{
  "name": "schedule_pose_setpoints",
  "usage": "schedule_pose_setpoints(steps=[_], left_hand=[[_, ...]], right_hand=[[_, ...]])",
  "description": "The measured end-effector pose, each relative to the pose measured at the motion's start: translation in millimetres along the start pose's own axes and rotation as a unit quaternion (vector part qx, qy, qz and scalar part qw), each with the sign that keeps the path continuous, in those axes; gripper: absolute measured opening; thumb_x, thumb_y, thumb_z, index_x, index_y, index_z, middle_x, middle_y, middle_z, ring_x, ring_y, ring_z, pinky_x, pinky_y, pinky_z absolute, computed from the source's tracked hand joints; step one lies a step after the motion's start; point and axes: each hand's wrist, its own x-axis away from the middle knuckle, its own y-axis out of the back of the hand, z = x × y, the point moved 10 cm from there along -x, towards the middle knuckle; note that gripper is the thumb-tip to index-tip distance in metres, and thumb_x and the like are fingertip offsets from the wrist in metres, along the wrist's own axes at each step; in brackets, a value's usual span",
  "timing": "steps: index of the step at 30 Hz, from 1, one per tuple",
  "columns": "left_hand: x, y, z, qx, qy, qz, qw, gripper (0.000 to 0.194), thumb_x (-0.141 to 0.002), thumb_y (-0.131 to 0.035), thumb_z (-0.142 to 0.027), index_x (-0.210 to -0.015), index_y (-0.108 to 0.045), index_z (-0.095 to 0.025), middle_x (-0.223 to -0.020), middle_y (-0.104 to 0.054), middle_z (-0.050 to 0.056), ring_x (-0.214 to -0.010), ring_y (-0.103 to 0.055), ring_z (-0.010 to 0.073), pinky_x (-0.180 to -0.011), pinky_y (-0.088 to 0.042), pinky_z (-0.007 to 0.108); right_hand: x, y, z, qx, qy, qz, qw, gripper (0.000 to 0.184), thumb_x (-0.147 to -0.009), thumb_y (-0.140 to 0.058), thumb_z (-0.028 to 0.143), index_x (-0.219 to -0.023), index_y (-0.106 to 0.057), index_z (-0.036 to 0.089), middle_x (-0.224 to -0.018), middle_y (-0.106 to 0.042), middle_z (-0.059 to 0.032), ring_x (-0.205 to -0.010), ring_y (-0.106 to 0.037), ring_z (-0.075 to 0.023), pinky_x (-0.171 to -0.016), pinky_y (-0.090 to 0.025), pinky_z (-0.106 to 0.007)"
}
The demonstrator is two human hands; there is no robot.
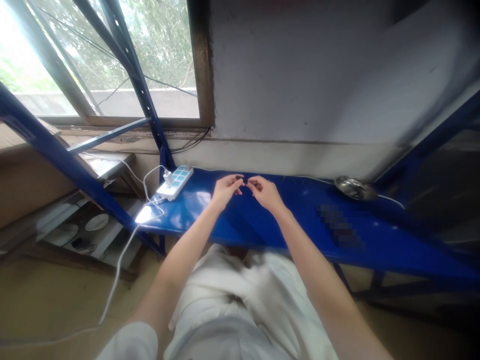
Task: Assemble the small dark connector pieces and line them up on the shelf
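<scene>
Both hands meet in the middle of the view, raised over a blue metal shelf (240,225). Between them is a small black object (243,180), too small to make out its kind. My left hand (226,190) pinches its left side with thumb and fingers. From the other side, my right hand (264,191) has its fingertips closed on the right end of the same object. The fingers cover much of it.
A white power strip (175,183) with a white plug (168,177) lies on the shelf's left end, its cable trailing to the floor. Toward the right are a shiny metal bowl (354,188) and a blurred-out dark item (339,226). A blue upright (138,80) stands before the window.
</scene>
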Motion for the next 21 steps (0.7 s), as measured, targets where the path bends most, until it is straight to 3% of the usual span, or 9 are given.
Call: schedule_pose_setpoints(steps=[4,7,11,14,18,21], left_hand=[[-8,15.7,-6,-0.009,-0.029,-0.102,0.994,0.029,-0.070,-0.064,-0.041,-0.079,-0.061,-0.013,-0.066,-0.061,0.001,-0.045,-0.047,0.0042,-0.047,-0.040,0.018],[-16,21.1,-10,-0.022,-0.040,-0.156,0.987,0.029,-0.070,-0.064,-0.042,-0.073,-0.059,-0.014,-0.064,-0.059,0.000,-0.045,-0.046,0.0040,-0.046,-0.039,0.018],[-32,-5.2,4,-0.082,-0.014,-0.096,0.992,0.025,-0.065,-0.069,-0.036,-0.073,-0.062,-0.013,-0.063,-0.059,0.001,-0.049,-0.050,0.0067,-0.052,-0.043,0.021],[-37,-30.7,25,-0.167,-0.013,-0.045,0.985,0.020,-0.062,-0.072,-0.028,-0.071,-0.063,-0.013,-0.065,-0.061,0.002,-0.056,-0.054,0.0100,-0.060,-0.045,0.025],[-31,-58.4,64,-0.262,0.004,0.010,0.965,0.016,-0.061,-0.072,-0.026,-0.069,-0.065,-0.015,-0.067,-0.064,0.004,-0.062,-0.058,0.0137,-0.065,-0.046,0.029],[-23,-67.0,88,-0.298,0.027,0.013,0.954,0.014,-0.062,-0.072,-0.027,-0.068,-0.066,-0.016,-0.067,-0.064,0.004,-0.061,-0.057,0.0145,-0.063,-0.045,0.029]], right_hand=[[-1,14,-1,0.053,0.028,-0.039,0.997,0.018,-0.077,-0.054,0.033,-0.084,-0.064,0.020,-0.080,-0.063,-0.0036,-0.063,-0.054,-0.0130,-0.066,-0.043,-0.027],[-1,31,-21,0.062,-0.014,-0.089,0.994,0.018,-0.075,-0.056,0.032,-0.080,-0.064,0.017,-0.075,-0.061,-0.0041,-0.064,-0.054,-0.0138,-0.067,-0.044,-0.028],[7,47,-63,-0.007,-0.116,-0.115,0.987,0.023,-0.073,-0.057,0.034,-0.082,-0.064,0.015,-0.073,-0.064,-0.0049,-0.065,-0.058,-0.0143,-0.065,-0.046,-0.028],[20,51,-91,-0.026,-0.183,-0.100,0.978,0.024,-0.070,-0.058,0.033,-0.083,-0.063,0.014,-0.072,-0.067,-0.0061,-0.057,-0.058,-0.0134,-0.058,-0.046,-0.027],[39,50,-118,0.054,-0.234,-0.070,0.968,0.018,-0.068,-0.059,0.028,-0.078,-0.064,0.015,-0.075,-0.068,-0.0066,-0.057,-0.060,-0.0141,-0.058,-0.046,-0.026],[49,41,-134,0.125,-0.256,-0.045,0.958,0.015,-0.068,-0.058,0.028,-0.074,-0.066,0.016,-0.077,-0.069,-0.0069,-0.068,-0.063,-0.0174,-0.062,-0.045,-0.026]])
